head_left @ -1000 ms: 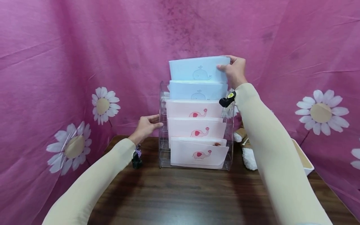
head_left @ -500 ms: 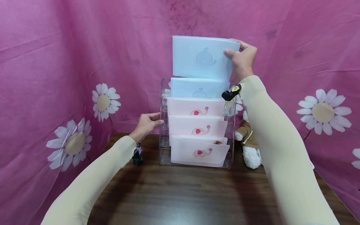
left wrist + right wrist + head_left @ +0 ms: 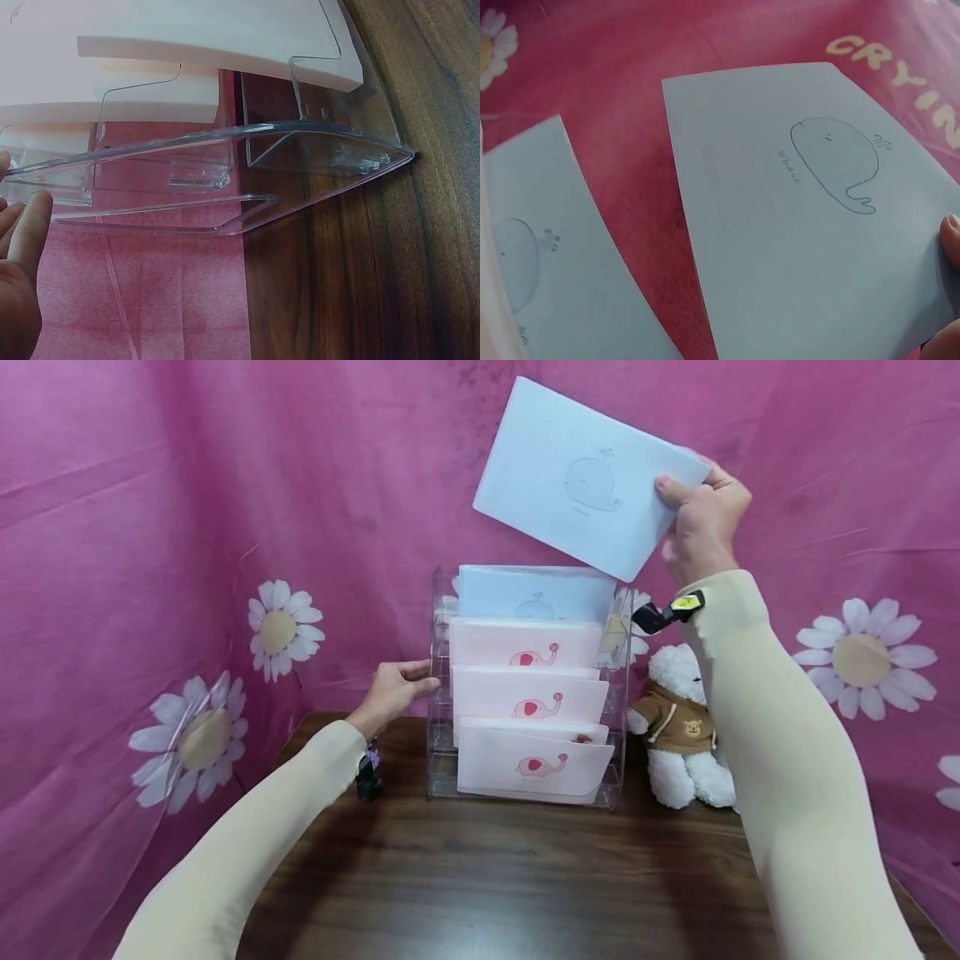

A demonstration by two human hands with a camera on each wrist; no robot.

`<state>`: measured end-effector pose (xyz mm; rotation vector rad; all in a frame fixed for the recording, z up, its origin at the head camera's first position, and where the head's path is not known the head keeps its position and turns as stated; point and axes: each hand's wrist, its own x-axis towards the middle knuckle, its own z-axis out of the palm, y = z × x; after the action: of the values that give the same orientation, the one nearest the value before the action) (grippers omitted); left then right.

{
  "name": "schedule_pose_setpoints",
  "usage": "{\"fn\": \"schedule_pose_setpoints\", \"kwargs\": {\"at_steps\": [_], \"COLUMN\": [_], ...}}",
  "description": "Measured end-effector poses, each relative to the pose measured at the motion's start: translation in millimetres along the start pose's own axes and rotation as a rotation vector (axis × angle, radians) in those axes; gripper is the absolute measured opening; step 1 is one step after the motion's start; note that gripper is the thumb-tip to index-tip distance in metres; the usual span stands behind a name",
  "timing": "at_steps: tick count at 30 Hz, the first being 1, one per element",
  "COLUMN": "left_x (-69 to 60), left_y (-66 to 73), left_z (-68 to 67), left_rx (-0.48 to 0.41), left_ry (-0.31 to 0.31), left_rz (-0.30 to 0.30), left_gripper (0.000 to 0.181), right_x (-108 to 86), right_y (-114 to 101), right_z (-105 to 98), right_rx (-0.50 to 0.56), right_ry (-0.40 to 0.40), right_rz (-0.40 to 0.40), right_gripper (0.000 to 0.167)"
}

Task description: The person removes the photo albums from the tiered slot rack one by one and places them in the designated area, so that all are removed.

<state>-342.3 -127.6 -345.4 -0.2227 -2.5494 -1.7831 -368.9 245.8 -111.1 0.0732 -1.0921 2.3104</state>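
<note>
My right hand [image 3: 705,518] pinches the right corner of a pale blue whale booklet [image 3: 547,468], tilted in the air above a clear tiered rack [image 3: 617,768]. The same booklet [image 3: 742,247] fills much of the right wrist view, with fingers [image 3: 951,238] at its edge. My left hand [image 3: 390,695] holds the rack's left side; the left wrist view shows its fingers [image 3: 31,225] at the clear side edge [image 3: 225,135]. Another blue whale booklet [image 3: 495,589] stands in the top tier, above several pink elephant booklets [image 3: 487,768].
A white plush bear [image 3: 675,727] in a brown hoodie sits right of the rack on the dark wooden table [image 3: 480,877]. Pink cloth [image 3: 360,527] with daisies hangs behind and at both sides. A small dark object [image 3: 367,781] is below the left wrist.
My right hand has lifted the top whale booklet out of the rack, up and to the right, and it has tilted. The bear has come into fuller view. The left hand has stayed at the rack.
</note>
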Motion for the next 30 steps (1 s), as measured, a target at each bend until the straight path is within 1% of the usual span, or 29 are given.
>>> {"fn": "schedule_pose_setpoints", "kwargs": {"at_steps": [2,4,8,10,12,16,19,23,26,30], "left_x": [1.2,2.8,-0.5,-3.2,-4.4,-3.9,-3.5,-3.5,-3.3,-3.6], "left_y": [1.6,2.4,0.8,-0.7,-2.0,-2.8,-3.7,-5.5,-5.7,-3.3], "left_z": [-0.4,-1.0,-2.2,-2.6,-2.9,-3.2,-2.4,0.1,1.6,0.7], "left_rx": [-0.006,-0.009,0.016,0.038,0.050,0.060,0.055,0.034,0.047,0.090], "left_ry": [-0.002,0.004,0.018,0.022,0.019,0.019,0.023,0.000,0.018,0.059], "left_rz": [-0.001,0.003,-0.023,-0.034,-0.036,-0.022,-0.016,-0.012,0.010,0.018], "left_gripper": [0.054,0.054,0.052,0.052,0.051,0.051,0.050,0.046,0.041,0.043], "right_x": [-7.2,-15.3,-36.9,-49.5,-62.4,-89.0,-111.4,-141.6,-158.8,-174.8], "right_y": [-2,-3,7,14,20,32,45,66,83,108], "right_z": [-5,-10,-24,-35,-46,-70,-88,-110,-122,-134], "right_rx": [0.035,0.044,0.007,-0.020,-0.053,-0.132,-0.173,-0.233,-0.331,-0.468], "right_ry": [-0.001,-0.008,-0.031,-0.050,-0.071,-0.120,-0.167,-0.259,-0.326,-0.376], "right_rz": [0.016,0.029,0.072,0.102,0.120,0.190,0.266,0.379,0.411,0.422], "right_gripper": [0.036,0.036,0.039,0.039,0.039,0.038,0.038,0.031,0.030,0.033]}}
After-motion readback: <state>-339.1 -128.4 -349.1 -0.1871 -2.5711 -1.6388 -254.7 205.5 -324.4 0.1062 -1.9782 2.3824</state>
